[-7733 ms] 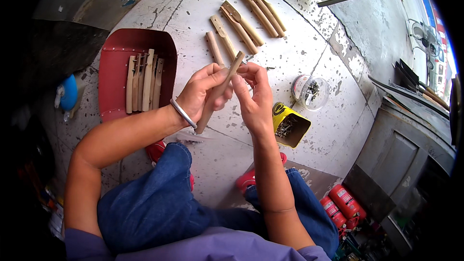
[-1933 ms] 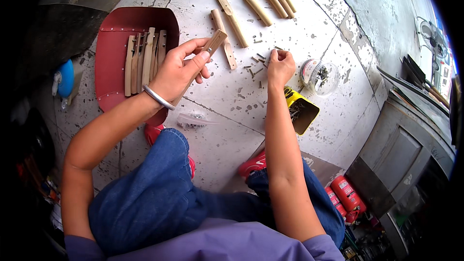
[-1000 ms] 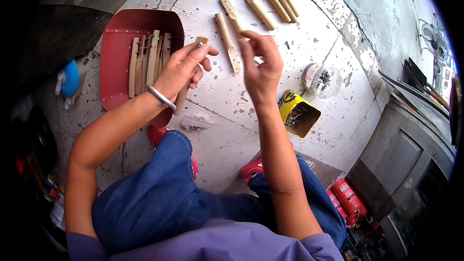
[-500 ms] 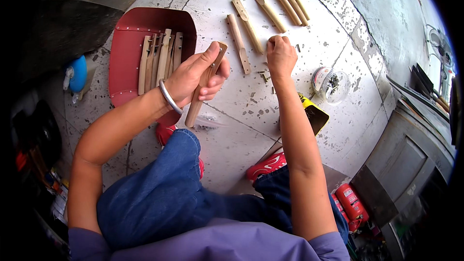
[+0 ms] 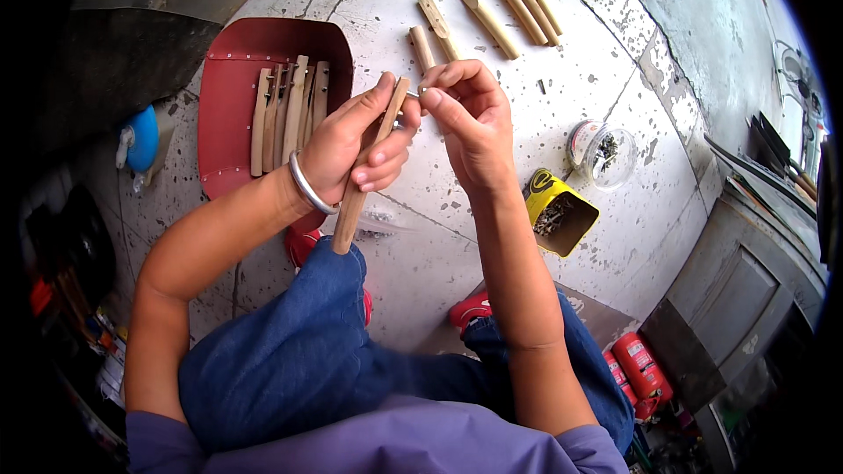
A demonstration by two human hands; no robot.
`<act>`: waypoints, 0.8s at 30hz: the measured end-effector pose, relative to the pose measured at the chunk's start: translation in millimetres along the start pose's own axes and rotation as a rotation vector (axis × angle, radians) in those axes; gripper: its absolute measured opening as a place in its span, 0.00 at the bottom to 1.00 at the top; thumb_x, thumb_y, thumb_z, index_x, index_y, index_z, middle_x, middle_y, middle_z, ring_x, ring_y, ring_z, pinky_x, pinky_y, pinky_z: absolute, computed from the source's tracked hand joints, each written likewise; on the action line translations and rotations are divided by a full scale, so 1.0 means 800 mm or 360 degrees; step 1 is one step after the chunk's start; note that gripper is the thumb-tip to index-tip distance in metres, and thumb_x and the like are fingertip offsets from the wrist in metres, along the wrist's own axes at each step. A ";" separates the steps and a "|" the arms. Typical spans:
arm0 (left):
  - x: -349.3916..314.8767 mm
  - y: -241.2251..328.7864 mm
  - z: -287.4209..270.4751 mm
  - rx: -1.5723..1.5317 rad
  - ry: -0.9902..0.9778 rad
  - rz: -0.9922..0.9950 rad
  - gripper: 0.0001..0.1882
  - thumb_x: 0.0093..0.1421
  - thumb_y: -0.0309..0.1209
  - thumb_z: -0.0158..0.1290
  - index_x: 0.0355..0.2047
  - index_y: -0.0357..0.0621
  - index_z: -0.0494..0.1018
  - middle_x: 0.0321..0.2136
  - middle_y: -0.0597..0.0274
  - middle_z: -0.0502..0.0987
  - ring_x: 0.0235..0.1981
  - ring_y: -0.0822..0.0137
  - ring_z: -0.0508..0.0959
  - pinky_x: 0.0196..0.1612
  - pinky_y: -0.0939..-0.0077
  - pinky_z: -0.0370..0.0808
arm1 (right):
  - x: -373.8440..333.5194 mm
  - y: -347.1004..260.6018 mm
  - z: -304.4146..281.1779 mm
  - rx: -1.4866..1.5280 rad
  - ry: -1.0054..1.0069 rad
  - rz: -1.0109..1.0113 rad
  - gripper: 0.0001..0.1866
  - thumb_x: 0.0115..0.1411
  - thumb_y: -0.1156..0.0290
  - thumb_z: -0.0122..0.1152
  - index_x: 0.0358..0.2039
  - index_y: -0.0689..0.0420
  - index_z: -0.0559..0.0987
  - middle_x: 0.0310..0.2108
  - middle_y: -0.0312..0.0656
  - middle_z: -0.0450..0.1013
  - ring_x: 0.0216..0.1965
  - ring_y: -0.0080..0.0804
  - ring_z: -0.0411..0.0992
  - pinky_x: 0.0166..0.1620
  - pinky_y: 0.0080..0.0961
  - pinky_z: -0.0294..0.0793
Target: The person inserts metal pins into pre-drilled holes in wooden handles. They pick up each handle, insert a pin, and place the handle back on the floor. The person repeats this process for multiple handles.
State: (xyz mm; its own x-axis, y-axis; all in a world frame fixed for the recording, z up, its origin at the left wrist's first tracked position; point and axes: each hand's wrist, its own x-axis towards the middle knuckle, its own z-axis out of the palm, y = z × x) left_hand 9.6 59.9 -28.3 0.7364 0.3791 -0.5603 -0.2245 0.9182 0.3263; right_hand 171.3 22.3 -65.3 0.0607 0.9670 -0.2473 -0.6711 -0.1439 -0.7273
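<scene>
My left hand [image 5: 338, 154], with a silver bangle at the wrist, grips a wooden handle [image 5: 349, 215] held slanting, its lower end by my left knee. A small metal screw [image 5: 413, 95] sticks out near the handle's top, on the right side. Thumb and forefinger of my right hand [image 5: 477, 127] pinch the screw's outer end. Beyond the right hand, several similar wooden handles [image 5: 481, 13] lie on the floor, two partly hidden by it. To the left, a red riveted pan [image 5: 219, 114] contains several more handles [image 5: 297, 110] fitted with metal pins.
Right of my forearm stands a yellow open box [image 5: 542, 186] of small metal parts, beside a clear round tub [image 5: 622, 171] with dark screws. A plastic bag [image 5: 379, 221] lies between my feet. Red fire extinguishers [image 5: 639, 364] are at lower right, a blue object [image 5: 140, 139] far left.
My right hand has come up from the floor among the small screws and moved left to the top of the handle, now with a screw pinched. The left hand keeps its grip.
</scene>
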 end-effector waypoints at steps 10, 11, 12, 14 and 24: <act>0.002 -0.004 0.001 0.0234 0.0084 0.0186 0.22 0.68 0.50 0.30 0.33 0.47 0.64 0.10 0.72 0.58 0.05 0.81 0.55 0.09 0.87 0.56 | -0.010 0.006 0.014 -0.0016 0.0052 -0.0122 0.09 0.54 0.80 0.62 0.32 0.59 0.70 0.33 0.38 0.71 0.36 0.21 0.70 0.42 0.20 0.70; 0.002 -0.004 0.001 0.0241 0.0102 0.0191 0.21 0.68 0.50 0.30 0.33 0.47 0.64 0.10 0.71 0.58 0.05 0.81 0.55 0.09 0.87 0.56 | -0.010 0.006 0.015 -0.0019 0.0049 -0.0135 0.09 0.54 0.80 0.62 0.33 0.59 0.70 0.33 0.38 0.71 0.36 0.21 0.70 0.42 0.20 0.70; 0.001 -0.004 0.002 0.0249 0.0121 0.0195 0.21 0.68 0.50 0.30 0.33 0.47 0.64 0.10 0.71 0.58 0.05 0.81 0.55 0.09 0.87 0.56 | -0.011 0.006 0.015 -0.0055 0.0055 -0.0139 0.09 0.54 0.80 0.62 0.33 0.60 0.70 0.34 0.38 0.72 0.36 0.21 0.70 0.42 0.20 0.71; 0.000 -0.004 0.003 0.0267 0.0145 0.0205 0.21 0.68 0.50 0.31 0.33 0.47 0.64 0.10 0.71 0.59 0.05 0.81 0.55 0.09 0.87 0.56 | -0.013 0.005 0.017 -0.0125 0.0067 -0.0146 0.10 0.54 0.80 0.62 0.35 0.62 0.72 0.34 0.39 0.73 0.36 0.22 0.71 0.42 0.20 0.71; -0.003 -0.005 0.003 0.0237 0.0150 0.0250 0.19 0.68 0.49 0.34 0.33 0.47 0.62 0.11 0.69 0.61 0.06 0.80 0.56 0.10 0.87 0.56 | -0.016 0.000 0.027 -0.0723 0.0198 -0.0256 0.08 0.52 0.78 0.64 0.33 0.64 0.78 0.30 0.40 0.76 0.32 0.23 0.74 0.39 0.18 0.73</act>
State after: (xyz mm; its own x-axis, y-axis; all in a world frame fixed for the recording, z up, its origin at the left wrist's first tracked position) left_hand 10.3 55.5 -26.6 0.6356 0.5314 -0.5601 -0.2296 0.8228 0.5199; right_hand 154.4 14.5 -48.4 0.2431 0.9561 -0.1636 -0.2581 -0.0988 -0.9610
